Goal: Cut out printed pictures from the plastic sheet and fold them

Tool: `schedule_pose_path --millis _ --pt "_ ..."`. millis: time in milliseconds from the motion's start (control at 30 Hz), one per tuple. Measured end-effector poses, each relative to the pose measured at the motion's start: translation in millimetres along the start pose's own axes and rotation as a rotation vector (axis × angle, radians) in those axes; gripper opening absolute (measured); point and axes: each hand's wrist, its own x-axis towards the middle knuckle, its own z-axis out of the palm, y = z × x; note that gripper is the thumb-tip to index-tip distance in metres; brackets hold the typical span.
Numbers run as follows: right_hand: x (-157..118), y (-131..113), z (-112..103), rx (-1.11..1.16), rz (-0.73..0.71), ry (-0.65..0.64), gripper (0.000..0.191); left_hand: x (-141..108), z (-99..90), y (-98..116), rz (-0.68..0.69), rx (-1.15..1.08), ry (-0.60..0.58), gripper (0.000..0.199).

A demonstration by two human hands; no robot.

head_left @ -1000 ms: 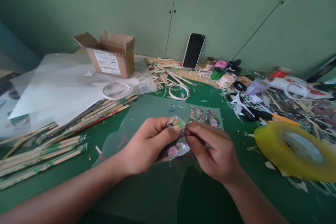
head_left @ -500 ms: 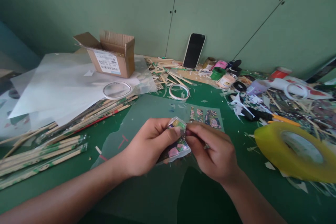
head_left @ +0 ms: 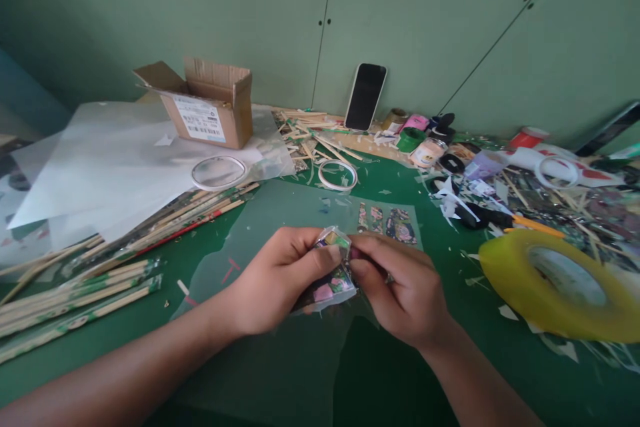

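My left hand (head_left: 280, 277) is closed around a small flat piece with a colourful flower pattern and a clear film edge (head_left: 330, 285). Its thumb presses on the front face, and the fingers behind are hidden. At the right edge of that piece, my right hand (head_left: 403, 287) is closed in a pinch, with thumb and index finger against the film. Just beyond the right hand, smaller flower-patterned pieces (head_left: 401, 225) lie on a translucent sheet (head_left: 280, 210).
Bundled wooden sticks (head_left: 80, 300) lie at the left, behind them white sheets (head_left: 100, 153) and an open cardboard box (head_left: 210, 113). A phone (head_left: 367, 97) leans on the wall. A wide yellow tape roll (head_left: 505, 280) and scattered scraps are at the right. Two narrow tape rings (head_left: 321, 175) lie mid-table.
The whole view has shifted slightly, so everything sits a little further left. Both hands keep nearly the same hold on the patterned piece.
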Motion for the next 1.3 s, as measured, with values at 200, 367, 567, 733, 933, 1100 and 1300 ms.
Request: schedule_pose_path --millis 200,367,567,733,933,1100,1300 --pt "-1.4 -0.7 0.6 -0.016 -0.003 0.013 0.017 0.7 -0.3 0.4 -0.027 -0.021 -0.018 0.030" --pt "-2.1 0.3 0.9 -0.008 0.003 0.016 0.017 0.4 -0.2 -0.3 -0.043 0.009 -0.020 0.032" --pt "-1.5 -0.8 -0.4 -0.021 -0.010 0.014 0.015 0.6 -3.0 0.7 -0.022 0.035 -0.025 0.033" --pt "-0.1 2.8 0.8 -0.047 0.001 0.081 0.016 -1.1 1.6 -2.6 -0.038 0.085 -0.082 0.036" --pt "-5.0 17.3 0.1 0.066 0.289 0.266 0.023 -1.7 8.8 -8.2 -0.019 0.214 -0.116 0.036" --pt "-8.4 13.6 3.8 0.103 0.256 0.199 0.021 0.0 6.3 -3.2 -0.061 -0.003 -0.072 0.033" --pt "-4.9 4.1 6.8 -0.173 -0.011 0.102 0.012 3.2 5.3 -2.9 -0.016 -0.059 0.047 0.032"
